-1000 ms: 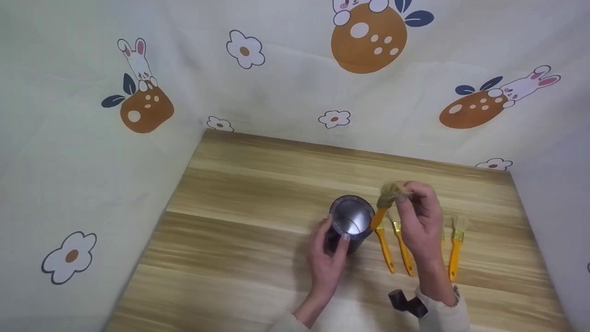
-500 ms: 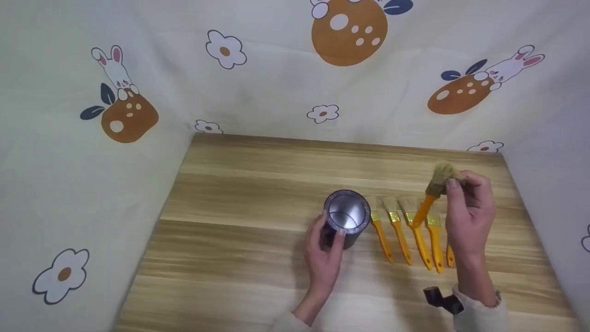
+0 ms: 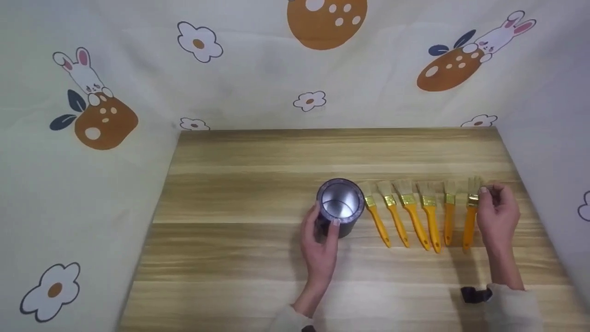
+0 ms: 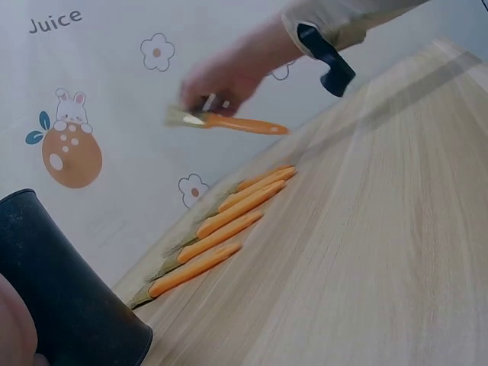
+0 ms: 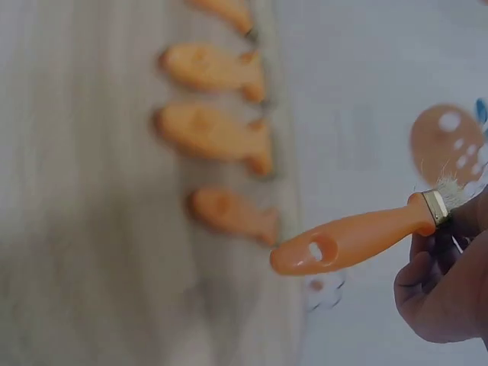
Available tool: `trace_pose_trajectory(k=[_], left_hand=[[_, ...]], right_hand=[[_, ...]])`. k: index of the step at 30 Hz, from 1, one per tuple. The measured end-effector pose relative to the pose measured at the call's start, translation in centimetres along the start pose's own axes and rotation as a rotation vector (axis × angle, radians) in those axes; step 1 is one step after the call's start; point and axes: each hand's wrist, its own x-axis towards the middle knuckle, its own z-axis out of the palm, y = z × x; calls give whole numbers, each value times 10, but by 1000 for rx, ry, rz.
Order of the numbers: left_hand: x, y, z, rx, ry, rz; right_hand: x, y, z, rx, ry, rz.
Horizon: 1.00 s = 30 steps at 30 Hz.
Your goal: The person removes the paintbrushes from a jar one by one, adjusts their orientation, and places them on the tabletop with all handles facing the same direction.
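My left hand grips a dark cylindrical can that stands upright on the table, its open top showing a shiny metal inside. The thumb lies at the near rim. My right hand pinches a paintbrush by its metal band, bristles pointing away and orange handle toward me. In the left wrist view this brush hangs above the table. Several similar paintbrushes lie in a row between the can and the right hand, bristles at the far end.
The wood-grain table is walled by pale cloth printed with rabbits, oranges and flowers at the back and both sides. A black strap piece hangs at the right sleeve.
My right hand has carried its paintbrush rightward past the row, and the brush has turned to line up with the others. The left hand stays on the can. The head view has shifted.
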Motion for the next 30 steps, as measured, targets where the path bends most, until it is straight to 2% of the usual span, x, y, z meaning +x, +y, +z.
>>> trace_pose_trajectory(k=[3, 7, 12, 16, 23, 26, 27, 30], left_hand=[[3, 14, -3, 4, 19, 24], [5, 29, -5, 18, 32, 64], [2, 11, -1, 19, 21, 57], [-2, -5, -2, 37, 7, 41], [-5, -7, -4, 56, 15, 48], [-5, -6, -2, 61, 29, 37], [-5, 0, -1, 56, 34, 31], [-3, 2, 3, 42, 47, 46]], right_hand=[[11, 16, 2, -125, -6, 49], [26, 29, 4, -228, -60, 134], [38, 38, 4, -367, -118, 175], [35, 51, 5, -442, -151, 188], [36, 64, 5, -527, -207, 181], [39, 64, 3, -524, -196, 168], [40, 64, 3, -522, -189, 165], [46, 62, 0, -510, -160, 147]])
